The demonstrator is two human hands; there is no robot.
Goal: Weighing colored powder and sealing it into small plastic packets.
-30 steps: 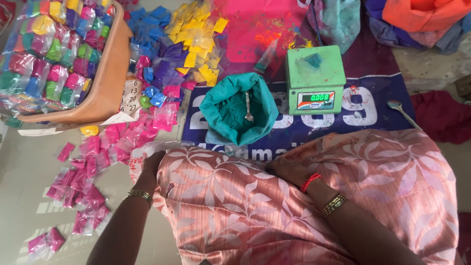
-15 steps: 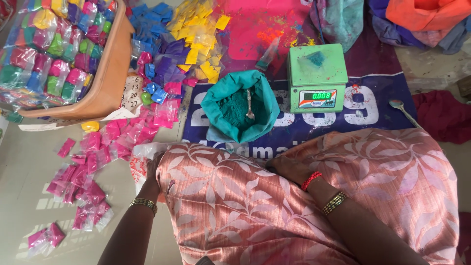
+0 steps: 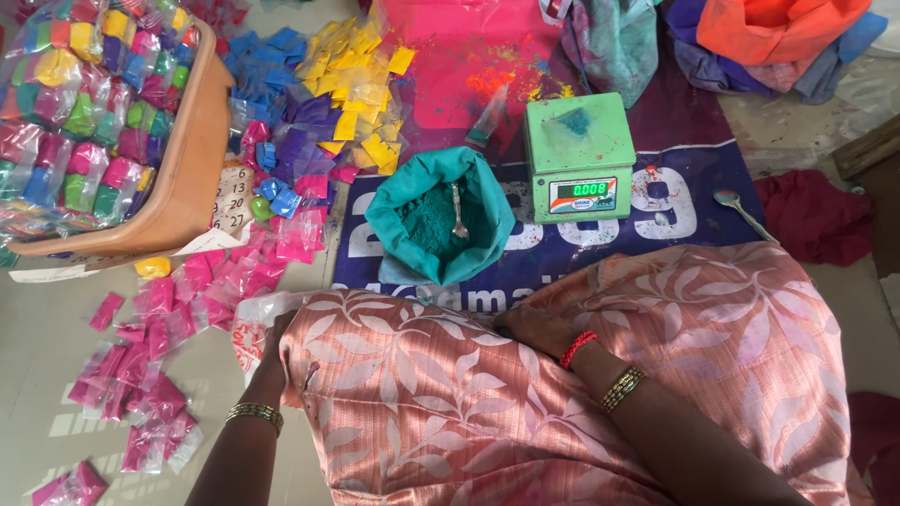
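Head view. Left hand (image 3: 274, 349) at the edge of the pink leaf-patterned cloth (image 3: 525, 394) over the lap, fingers tucked under the fold; cannot tell if they are spread or closed. It touches a clear plastic bag (image 3: 251, 323) lying just beside the cloth on the floor. Right hand (image 3: 532, 328) rests in the dip of the cloth between the knees, fingers hidden in the fold, state not readable; red thread and gold bangles at the wrist. Just ahead: teal bag of teal powder (image 3: 436, 220) with a spoon (image 3: 458, 211) standing in it. Right of it, a green scale (image 3: 577, 155). Left: scattered pink packets (image 3: 150, 356), tan basket (image 3: 192, 159) of mixed-colour packets.
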